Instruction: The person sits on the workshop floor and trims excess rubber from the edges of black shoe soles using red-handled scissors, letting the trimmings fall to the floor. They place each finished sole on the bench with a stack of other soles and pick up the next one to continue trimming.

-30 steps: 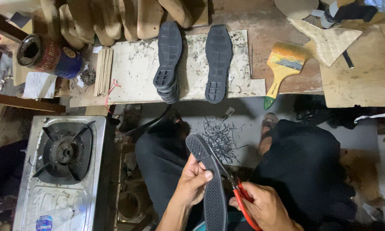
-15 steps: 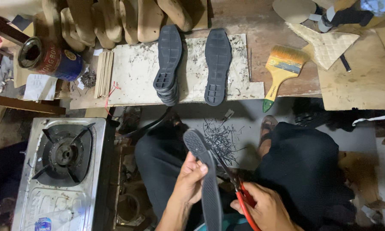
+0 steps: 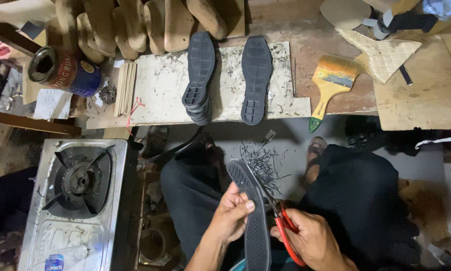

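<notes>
— Since the earlier frame the sole (image 3: pixel 249 211) has swung a little more upright over the lap, and its toe has crept closer to the scissors (image 3: pixel 281 226).

— Who has hold of what?

— Left hand (image 3: pixel 230 217) is wrapped round the sole's edge, thumb on the tread. Right hand (image 3: pixel 313 241) is closed round the red scissor handles, blades at the rim near the toe.

— What could go wrong?

— My guess: the left thumb sits just beside the blades, so a slip could nick it. A tilted cut might also bite too deep into the rim and leave it uneven next to the finished soles (image 3: pixel 256 78) on the tabletop (image 3: pixel 160 90).

— And the trimmings (image 3: pixel 260 160)?

— Piled on the floor between the knees, near a sandalled foot (image 3: pixel 316 150).
</notes>
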`<state>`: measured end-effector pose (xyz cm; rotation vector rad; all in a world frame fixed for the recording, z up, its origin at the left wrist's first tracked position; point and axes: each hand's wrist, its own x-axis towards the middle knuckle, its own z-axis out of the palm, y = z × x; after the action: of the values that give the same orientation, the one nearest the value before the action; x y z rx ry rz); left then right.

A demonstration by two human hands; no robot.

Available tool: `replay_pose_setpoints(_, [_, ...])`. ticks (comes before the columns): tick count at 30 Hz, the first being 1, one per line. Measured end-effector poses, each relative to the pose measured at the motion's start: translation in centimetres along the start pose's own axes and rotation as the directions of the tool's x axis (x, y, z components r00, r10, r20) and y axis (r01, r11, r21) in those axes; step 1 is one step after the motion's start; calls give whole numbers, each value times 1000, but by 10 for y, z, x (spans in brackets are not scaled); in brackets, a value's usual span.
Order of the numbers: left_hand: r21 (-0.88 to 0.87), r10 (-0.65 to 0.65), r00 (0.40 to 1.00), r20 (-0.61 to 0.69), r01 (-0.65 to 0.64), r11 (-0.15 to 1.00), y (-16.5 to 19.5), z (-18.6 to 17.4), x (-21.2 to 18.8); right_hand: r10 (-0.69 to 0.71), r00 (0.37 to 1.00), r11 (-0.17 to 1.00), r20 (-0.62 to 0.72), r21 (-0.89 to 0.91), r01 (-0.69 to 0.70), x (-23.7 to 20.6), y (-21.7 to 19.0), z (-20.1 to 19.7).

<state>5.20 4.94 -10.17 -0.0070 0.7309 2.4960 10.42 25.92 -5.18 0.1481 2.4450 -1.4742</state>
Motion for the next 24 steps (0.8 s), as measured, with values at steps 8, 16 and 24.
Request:
replay_pose_setpoints(8, [148, 104, 955, -276, -65, 987, 39, -6, 19, 150, 986, 987, 78, 46, -153, 1, -6, -15])
replay_pose_setpoints(16, [192, 157, 977, -145, -128, 973, 6, -1, 14, -161, 979, 949, -122, -290, 120, 14, -42, -24])
replay_pose_setpoints(24, [186, 75, 987, -143, -48, 981, -2, -2, 7, -137, 984, 951, -111, -291, 99, 17, -46, -23])
